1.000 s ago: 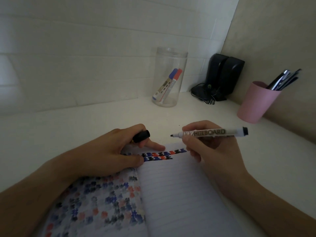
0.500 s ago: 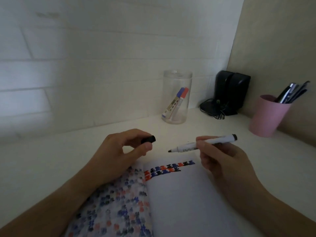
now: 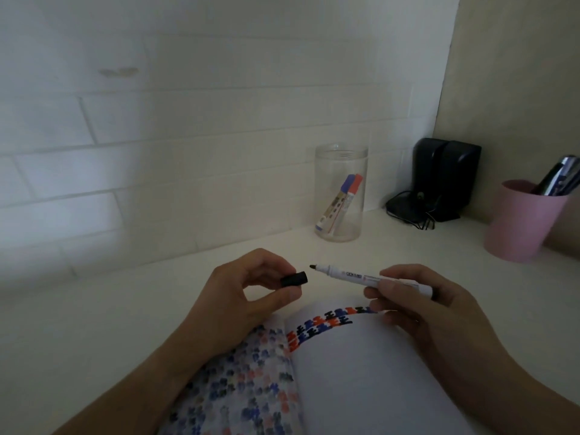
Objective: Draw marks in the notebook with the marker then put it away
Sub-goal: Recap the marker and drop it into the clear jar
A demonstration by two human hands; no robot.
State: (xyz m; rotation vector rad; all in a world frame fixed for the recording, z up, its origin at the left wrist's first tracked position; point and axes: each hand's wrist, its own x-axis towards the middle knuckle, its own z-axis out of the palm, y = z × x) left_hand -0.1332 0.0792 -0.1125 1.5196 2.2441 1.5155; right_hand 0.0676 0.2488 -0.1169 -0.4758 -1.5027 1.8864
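Note:
The open notebook (image 3: 361, 378) lies on the white desk in front of me, with rows of red, blue and black marks across the top of its right page and faded marks covering the left page. My right hand (image 3: 420, 312) holds the uncapped white marker (image 3: 354, 274) above the notebook's top edge, its black tip pointing left. My left hand (image 3: 238, 296) pinches the black cap (image 3: 294, 279) between thumb and fingers. The cap's opening faces the tip, a small gap apart.
A clear jar (image 3: 340, 196) at the back holds a blue and a red marker. Black speakers (image 3: 445, 180) with a coiled cable stand in the corner. A pink cup (image 3: 524, 221) with pens is at the right. White brick wall behind.
Both hands rose off the notebook. The left hand with the cap let go of the page. The marker tip and the cap came closer together. The view tilted up.

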